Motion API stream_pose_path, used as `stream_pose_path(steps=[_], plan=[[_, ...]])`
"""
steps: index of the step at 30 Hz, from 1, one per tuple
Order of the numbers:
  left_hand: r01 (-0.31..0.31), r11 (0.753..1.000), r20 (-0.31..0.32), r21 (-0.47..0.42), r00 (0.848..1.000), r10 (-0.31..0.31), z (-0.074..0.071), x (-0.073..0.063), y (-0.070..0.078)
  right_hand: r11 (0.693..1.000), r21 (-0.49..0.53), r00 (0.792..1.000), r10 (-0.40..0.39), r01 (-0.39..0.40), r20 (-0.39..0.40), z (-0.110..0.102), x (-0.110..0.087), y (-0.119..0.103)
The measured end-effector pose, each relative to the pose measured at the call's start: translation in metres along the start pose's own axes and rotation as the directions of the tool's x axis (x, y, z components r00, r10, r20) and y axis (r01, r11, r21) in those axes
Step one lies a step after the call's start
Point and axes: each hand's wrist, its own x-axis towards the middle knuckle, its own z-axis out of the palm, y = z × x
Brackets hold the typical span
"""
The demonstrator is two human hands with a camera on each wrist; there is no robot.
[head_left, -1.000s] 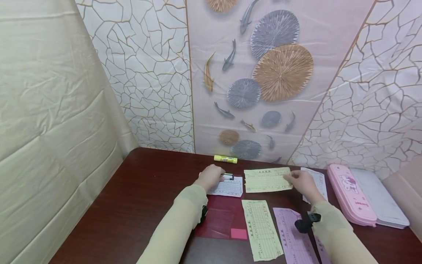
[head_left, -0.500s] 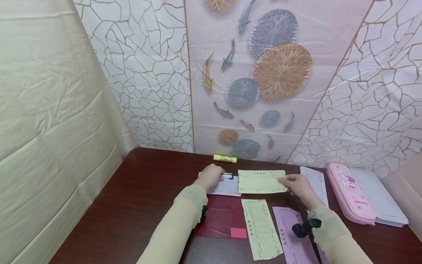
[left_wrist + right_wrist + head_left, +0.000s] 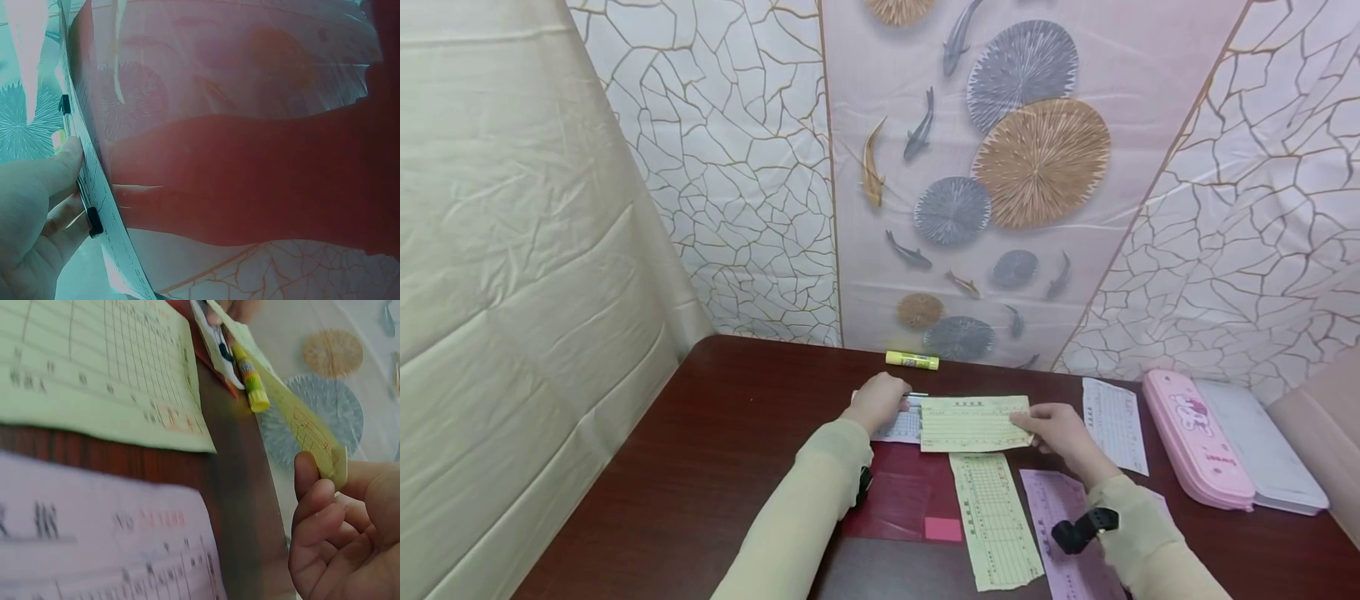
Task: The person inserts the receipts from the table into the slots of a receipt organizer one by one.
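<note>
My left hand (image 3: pixel 880 402) is at the top of a red see-through folder (image 3: pixel 891 492). In the left wrist view its thumb and fingers pinch a metal clip with black ends (image 3: pixel 94 222) at the folder's edge. Under the clip lies a white printed slip (image 3: pixel 901 428). My right hand (image 3: pixel 1062 428) pinches the right edge of a pale yellow printed slip (image 3: pixel 972 427) between thumb and fingers. This slip's left end overlaps the white slip and hides part of the clip. In the right wrist view the yellow slip (image 3: pixel 294 415) stands tilted above the table.
A yellow glue stick (image 3: pixel 912 360) lies at the table's back edge. Nearer me are another yellow slip (image 3: pixel 997 529) and purple slips (image 3: pixel 1063 533). On the right lie a white slip (image 3: pixel 1116 429), a pink pencil case (image 3: pixel 1198 446) and a flat grey case (image 3: pixel 1262 454).
My right hand has carried the yellow slip leftward and slightly nearer me, so it now covers the white slip's right part. My left hand has stayed at the clip.
</note>
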Motion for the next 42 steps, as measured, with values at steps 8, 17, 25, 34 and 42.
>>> stream_pose_path(steps=[8, 17, 25, 34, 42], plan=[[0.018, 1.0, 0.003, -0.006, 1.0, -0.017, -0.003, -0.003, 0.002, 1.0, -0.002, 0.999, 0.013, -0.013, 0.041, 0.019, -0.002, -0.01], [-0.03, 0.999, -0.022, 0.024, 0.999, 0.031, -0.002, -0.002, 0.004, 0.999, 0.009, 0.996, 0.037, -0.038, 0.085, 0.037, -0.004, -0.018], [-0.002, 1.0, -0.004, -0.005, 1.0, 0.002, -0.002, 0.0, 0.003, 0.997, -0.022, 0.992, 0.077, -0.075, 0.096, 0.046, -0.006, -0.024], [-0.009, 1.0, -0.012, -0.027, 1.0, 0.009, -0.002, -0.003, 0.001, 0.992, 0.052, 0.987, 0.109, -0.116, 0.114, 0.059, -0.005, -0.027], [-0.043, 0.999, -0.059, -0.006, 0.997, 0.043, 0.0, -0.002, -0.002, 0.977, 0.134, 0.982, 0.15, -0.166, 0.118, 0.074, -0.001, -0.032]])
